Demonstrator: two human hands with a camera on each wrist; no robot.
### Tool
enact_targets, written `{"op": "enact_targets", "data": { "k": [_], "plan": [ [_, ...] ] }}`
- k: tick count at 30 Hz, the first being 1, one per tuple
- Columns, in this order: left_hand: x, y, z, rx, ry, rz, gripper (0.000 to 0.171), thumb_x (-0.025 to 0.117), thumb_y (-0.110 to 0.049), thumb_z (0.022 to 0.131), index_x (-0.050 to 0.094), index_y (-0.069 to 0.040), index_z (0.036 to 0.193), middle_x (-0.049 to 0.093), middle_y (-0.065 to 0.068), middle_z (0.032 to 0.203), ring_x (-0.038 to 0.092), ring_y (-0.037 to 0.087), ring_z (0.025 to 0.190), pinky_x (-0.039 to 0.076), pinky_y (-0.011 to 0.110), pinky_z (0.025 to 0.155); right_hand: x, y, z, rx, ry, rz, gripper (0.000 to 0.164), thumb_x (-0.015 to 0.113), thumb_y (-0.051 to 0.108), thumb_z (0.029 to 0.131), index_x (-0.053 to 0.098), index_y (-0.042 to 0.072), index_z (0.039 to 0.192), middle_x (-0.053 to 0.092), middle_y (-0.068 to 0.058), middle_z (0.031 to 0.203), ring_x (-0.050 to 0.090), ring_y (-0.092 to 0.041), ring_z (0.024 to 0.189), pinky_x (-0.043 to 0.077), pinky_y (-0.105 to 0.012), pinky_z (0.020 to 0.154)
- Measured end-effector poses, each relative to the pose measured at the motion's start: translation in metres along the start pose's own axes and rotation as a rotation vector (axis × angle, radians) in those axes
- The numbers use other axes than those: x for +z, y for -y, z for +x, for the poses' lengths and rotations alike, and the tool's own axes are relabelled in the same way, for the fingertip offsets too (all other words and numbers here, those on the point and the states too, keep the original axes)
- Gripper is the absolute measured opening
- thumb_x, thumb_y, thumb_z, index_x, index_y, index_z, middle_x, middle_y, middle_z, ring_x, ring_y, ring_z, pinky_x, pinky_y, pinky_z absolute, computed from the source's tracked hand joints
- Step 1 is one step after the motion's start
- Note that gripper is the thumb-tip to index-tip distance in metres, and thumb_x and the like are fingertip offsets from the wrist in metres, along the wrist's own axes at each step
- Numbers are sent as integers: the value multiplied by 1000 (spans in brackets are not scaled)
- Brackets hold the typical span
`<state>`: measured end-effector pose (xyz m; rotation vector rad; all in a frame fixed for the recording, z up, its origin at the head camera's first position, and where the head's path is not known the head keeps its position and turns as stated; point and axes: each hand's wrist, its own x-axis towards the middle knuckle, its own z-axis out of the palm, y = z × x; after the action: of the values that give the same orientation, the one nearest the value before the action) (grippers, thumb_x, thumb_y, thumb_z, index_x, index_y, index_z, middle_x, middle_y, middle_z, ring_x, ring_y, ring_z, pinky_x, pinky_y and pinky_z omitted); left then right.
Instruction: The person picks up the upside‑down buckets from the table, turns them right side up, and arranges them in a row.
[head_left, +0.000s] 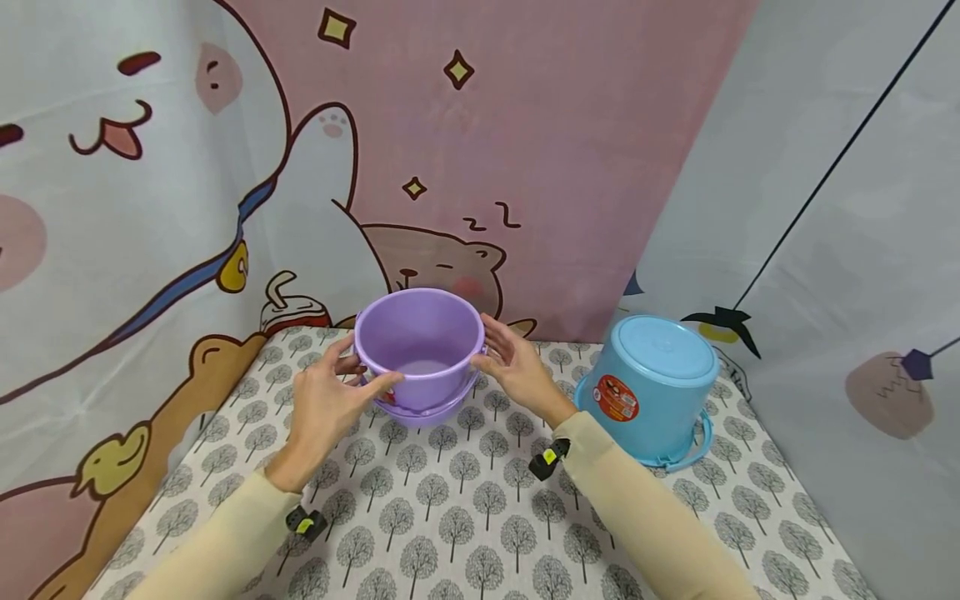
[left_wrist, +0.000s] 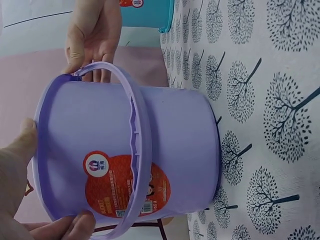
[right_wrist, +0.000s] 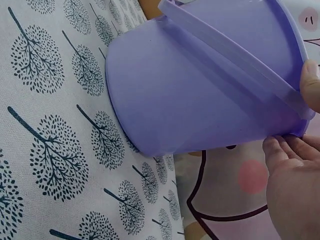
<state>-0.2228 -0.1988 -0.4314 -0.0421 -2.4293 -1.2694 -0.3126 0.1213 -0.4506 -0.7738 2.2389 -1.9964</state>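
A purple bucket stands upright at the far side of the cloth-covered table, its mouth facing up. My left hand grips its rim at the left, thumb over the edge and fingers against the outer wall. On the opposite side my right hand pinches the rim near the handle's pivot. The purple handle hangs down across the front of the wall. Part of a red-orange label shows behind that handle in the left wrist view. The bucket's base sits close over the cloth.
To the right, a light blue bucket stands upside down with its handle low at the cloth. The tree-print cloth covers the table. A cartoon-printed curtain hangs right behind the table, and a pale one borders the right side.
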Motion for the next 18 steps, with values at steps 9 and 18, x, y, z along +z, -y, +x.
{"op": "enact_targets", "data": {
  "k": [9,18],
  "plan": [
    [-6,2,0,-13,7,75,107,100,-62,89,55,-7,170,79,27,144,86,45,119,78,52,88,-3,-5,-2,-17,3,-63,79,76,13,114,37,5,182,52,-20,181,54,-40,168,50,-32,135],
    [-6,1,-7,157,-62,172,98,103,-46,91,58,-1,165,66,29,160,67,49,142,62,76,116,-14,2,-26,-47,-36,-224,78,78,23,115,40,12,181,53,-16,181,55,-40,168,48,-52,141]
  ]
}}
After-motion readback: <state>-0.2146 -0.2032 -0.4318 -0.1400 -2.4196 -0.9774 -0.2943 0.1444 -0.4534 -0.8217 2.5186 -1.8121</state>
